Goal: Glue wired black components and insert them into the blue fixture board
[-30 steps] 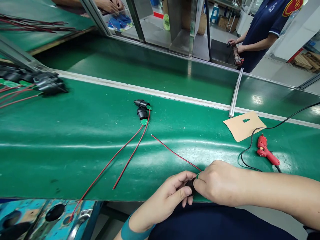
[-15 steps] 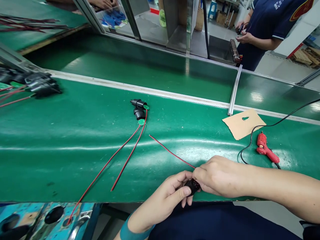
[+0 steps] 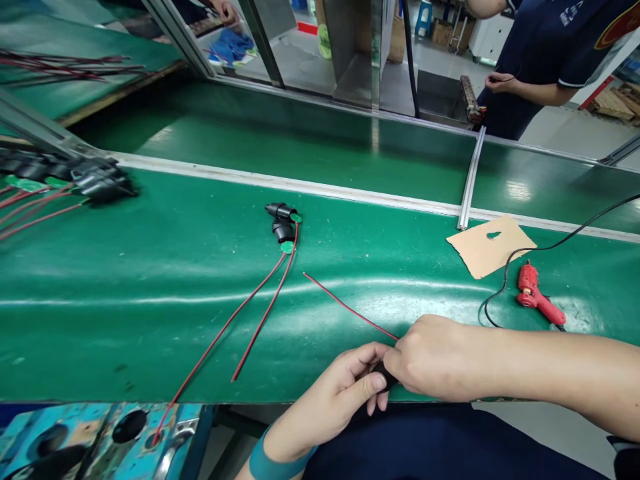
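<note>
Near the front edge of the green table (image 3: 165,333), my left hand (image 3: 345,387) pinches a small black plastic housing (image 3: 387,380) between thumb and fingers. My right hand (image 3: 425,360) is closed over the upper end of that housing, its fingertips hidden behind the knuckles. A red wire (image 3: 350,309) runs out from under my right fingers to the upper left. Whether those fingers grip the wire or the housing is hidden. Beyond my hands lie two black housings (image 3: 283,231) with green discs, each trailing a red wire (image 3: 267,310).
A red glue gun (image 3: 537,293) with a black cord lies on the right beside a piece of cardboard (image 3: 490,247). More black housings (image 3: 103,179) are piled at the left. A blue fixture (image 3: 100,440) stands lower left. Across the metal frame, a co-worker (image 3: 545,60) stands.
My right hand has turned slightly over the housing, covering more of it. The whole view has shifted a little. Across the frame, the co-worker's hands have moved apart.
</note>
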Available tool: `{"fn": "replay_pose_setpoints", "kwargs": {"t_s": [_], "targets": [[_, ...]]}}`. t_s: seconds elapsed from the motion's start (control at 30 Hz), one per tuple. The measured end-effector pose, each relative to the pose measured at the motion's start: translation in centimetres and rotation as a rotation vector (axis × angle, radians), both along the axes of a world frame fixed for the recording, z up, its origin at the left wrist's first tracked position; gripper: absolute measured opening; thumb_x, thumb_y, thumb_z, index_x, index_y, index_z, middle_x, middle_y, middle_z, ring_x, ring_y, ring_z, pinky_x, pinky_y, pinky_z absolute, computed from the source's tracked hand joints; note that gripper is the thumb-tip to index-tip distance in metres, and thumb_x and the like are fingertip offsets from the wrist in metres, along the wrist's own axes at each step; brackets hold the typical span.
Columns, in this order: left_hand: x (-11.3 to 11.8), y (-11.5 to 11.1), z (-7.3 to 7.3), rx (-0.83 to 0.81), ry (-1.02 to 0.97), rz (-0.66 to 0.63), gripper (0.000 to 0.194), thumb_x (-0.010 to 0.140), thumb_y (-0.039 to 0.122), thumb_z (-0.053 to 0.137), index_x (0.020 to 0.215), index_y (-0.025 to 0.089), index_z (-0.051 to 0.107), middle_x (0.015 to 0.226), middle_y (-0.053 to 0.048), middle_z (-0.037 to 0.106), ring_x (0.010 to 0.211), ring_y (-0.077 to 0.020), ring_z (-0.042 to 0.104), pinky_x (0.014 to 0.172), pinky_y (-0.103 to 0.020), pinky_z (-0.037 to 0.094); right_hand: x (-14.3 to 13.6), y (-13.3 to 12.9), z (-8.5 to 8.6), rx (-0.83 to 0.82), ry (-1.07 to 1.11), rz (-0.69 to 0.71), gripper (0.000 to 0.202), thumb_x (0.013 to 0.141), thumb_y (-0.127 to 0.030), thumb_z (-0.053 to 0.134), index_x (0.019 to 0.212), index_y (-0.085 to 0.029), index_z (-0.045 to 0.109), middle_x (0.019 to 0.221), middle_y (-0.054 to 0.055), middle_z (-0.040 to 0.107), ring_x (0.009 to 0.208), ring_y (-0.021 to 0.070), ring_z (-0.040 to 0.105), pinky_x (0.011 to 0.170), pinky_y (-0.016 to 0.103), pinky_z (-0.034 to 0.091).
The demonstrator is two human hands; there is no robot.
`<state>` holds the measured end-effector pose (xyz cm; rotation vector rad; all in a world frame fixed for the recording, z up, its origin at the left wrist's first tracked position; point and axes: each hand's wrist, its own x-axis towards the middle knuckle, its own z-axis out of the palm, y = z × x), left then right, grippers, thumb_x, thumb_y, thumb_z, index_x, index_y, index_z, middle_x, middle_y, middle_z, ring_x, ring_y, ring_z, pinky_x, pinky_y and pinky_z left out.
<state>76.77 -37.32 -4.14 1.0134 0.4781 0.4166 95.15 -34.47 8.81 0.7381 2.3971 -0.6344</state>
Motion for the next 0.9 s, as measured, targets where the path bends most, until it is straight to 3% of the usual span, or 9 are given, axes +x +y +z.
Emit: {"fn": "replay_pose_setpoints", "kwargs": {"t_s": [0.33, 0.9], "targets": [[0.0, 0.2, 0.2, 0.059, 0.036, -0.021, 0.039, 0.097, 0.055, 0.055, 0.094, 0.016, 0.061, 0.077, 0.0, 0.057, 0.064, -0.0128, 0.054, 0.058, -0.025, 0.047, 0.5, -0.6, -1.6, 0.006, 0.058, -0.146, 0.022, 0.096, -0.021, 0.054, 0.11, -0.008, 0.065, 0.084, 0.009, 0.077, 0.066, 0.0229, 0.07, 0.046, 0.033, 0.025], [0.2, 0.3, 0.5, 0.075, 0.03, 0.016, 0.035, 0.098, 0.05, 0.057, 0.107, 0.017, 0.066, 0.08, 0.0, 0.056, 0.069, -0.0141, 0.056, 0.061, -0.026, 0.049, 1.3, -2.0, -2.8, 0.123, 0.215, -0.212, 0.015, 0.095, -0.022, 0.057, 0.103, -0.01, 0.06, 0.074, 0.007, 0.072, 0.06, 0.0193, 0.066, 0.047, 0.03, 0.025]]}}
